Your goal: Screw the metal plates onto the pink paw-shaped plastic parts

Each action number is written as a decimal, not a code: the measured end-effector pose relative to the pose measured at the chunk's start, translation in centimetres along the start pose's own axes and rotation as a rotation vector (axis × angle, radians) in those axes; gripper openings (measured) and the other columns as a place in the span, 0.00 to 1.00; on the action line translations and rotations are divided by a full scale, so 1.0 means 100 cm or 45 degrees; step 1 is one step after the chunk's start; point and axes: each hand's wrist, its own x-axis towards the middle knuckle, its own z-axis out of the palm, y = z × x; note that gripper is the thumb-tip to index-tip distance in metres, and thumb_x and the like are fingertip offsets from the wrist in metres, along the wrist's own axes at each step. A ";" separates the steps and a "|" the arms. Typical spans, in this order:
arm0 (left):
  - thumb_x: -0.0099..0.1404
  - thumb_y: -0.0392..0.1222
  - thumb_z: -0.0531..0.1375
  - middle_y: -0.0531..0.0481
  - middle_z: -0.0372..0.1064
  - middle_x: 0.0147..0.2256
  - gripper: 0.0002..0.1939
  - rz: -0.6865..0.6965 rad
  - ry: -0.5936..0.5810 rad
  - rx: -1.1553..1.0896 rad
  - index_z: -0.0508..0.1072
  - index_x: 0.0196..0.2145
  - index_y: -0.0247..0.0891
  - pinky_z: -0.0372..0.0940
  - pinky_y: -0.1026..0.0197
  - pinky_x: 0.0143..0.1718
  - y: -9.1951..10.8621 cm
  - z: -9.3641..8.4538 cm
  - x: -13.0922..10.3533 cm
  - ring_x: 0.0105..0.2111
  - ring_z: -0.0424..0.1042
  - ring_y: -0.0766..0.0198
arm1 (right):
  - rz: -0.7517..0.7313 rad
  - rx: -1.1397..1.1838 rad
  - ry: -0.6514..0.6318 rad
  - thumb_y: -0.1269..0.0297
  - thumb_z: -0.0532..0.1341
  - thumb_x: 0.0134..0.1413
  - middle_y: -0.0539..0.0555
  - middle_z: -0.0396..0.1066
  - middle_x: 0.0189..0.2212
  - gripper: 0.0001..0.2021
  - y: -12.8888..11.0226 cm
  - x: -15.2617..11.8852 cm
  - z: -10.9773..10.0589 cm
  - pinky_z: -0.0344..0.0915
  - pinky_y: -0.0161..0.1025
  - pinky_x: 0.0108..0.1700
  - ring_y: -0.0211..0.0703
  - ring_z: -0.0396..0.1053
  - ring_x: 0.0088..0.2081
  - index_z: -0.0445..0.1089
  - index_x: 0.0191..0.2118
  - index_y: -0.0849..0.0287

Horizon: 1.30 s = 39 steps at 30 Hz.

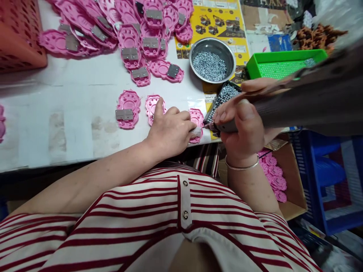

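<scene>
The fingertips of my left hand (172, 130) press on a grey metal plate (195, 132) lying on a pink plastic casing (196, 115) near the table's front edge. One outer finger stretches over a second pink casing (151, 102), partly hiding it. In my right hand (246, 128) is a dark power screwdriver (300, 102), its fingers wrapped round the front part. The driver's tip meets the right side of the plate, where the exact contact is too small to make out. Left of these lies another pink casing (129, 100) with a metal plate on it.
Pink casings with plates (130, 39) pile up at the back. A steel bowl of small screws (231, 56), a dark perforated tray (215, 105) of screws and a green tray (252, 70) stand right. A red basket (22, 34) is left; a cardboard box (296, 181) and blue crate (309, 166) sit below right.
</scene>
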 end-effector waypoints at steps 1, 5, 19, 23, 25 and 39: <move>0.69 0.41 0.60 0.48 0.77 0.39 0.09 0.002 -0.002 0.005 0.83 0.39 0.45 0.48 0.21 0.63 0.000 0.000 0.000 0.45 0.71 0.49 | -0.076 0.069 0.031 0.43 0.65 0.54 0.44 0.65 0.24 0.17 -0.008 0.003 -0.003 0.62 0.37 0.20 0.33 0.60 0.18 0.71 0.47 0.43; 0.68 0.42 0.61 0.48 0.77 0.40 0.09 0.023 0.008 0.010 0.83 0.38 0.45 0.47 0.20 0.63 -0.002 0.001 -0.003 0.45 0.71 0.49 | -0.243 0.175 0.266 0.61 0.67 0.54 0.43 0.60 0.18 0.08 -0.031 0.014 -0.021 0.62 0.34 0.19 0.31 0.60 0.17 0.75 0.40 0.54; 0.71 0.46 0.59 0.49 0.78 0.43 0.11 -0.018 -0.102 0.061 0.82 0.43 0.47 0.43 0.22 0.64 -0.003 -0.002 -0.005 0.48 0.72 0.49 | -0.228 -0.204 0.347 0.47 0.65 0.54 0.45 0.59 0.22 0.16 -0.005 -0.004 -0.058 0.61 0.37 0.18 0.31 0.54 0.16 0.71 0.44 0.49; 0.71 0.45 0.59 0.50 0.78 0.43 0.10 -0.025 -0.096 0.054 0.82 0.43 0.48 0.44 0.22 0.64 -0.003 -0.003 -0.005 0.48 0.72 0.49 | -0.209 -0.197 0.351 0.47 0.65 0.54 0.44 0.59 0.23 0.17 -0.005 -0.006 -0.059 0.61 0.37 0.18 0.30 0.54 0.15 0.71 0.44 0.50; 0.72 0.45 0.59 0.51 0.78 0.43 0.10 -0.018 -0.076 0.051 0.82 0.43 0.47 0.45 0.22 0.64 -0.002 -0.002 -0.005 0.47 0.72 0.49 | -0.186 -0.184 0.358 0.47 0.67 0.53 0.44 0.59 0.23 0.17 -0.005 -0.006 -0.058 0.61 0.38 0.18 0.30 0.55 0.16 0.71 0.43 0.51; 0.68 0.52 0.63 0.44 0.76 0.48 0.19 0.068 0.140 -0.039 0.77 0.52 0.42 0.41 0.20 0.66 -0.012 0.017 -0.022 0.48 0.71 0.47 | -0.151 0.168 0.182 0.59 0.64 0.56 0.41 0.59 0.19 0.05 -0.051 0.003 -0.017 0.67 0.31 0.23 0.28 0.61 0.18 0.74 0.38 0.52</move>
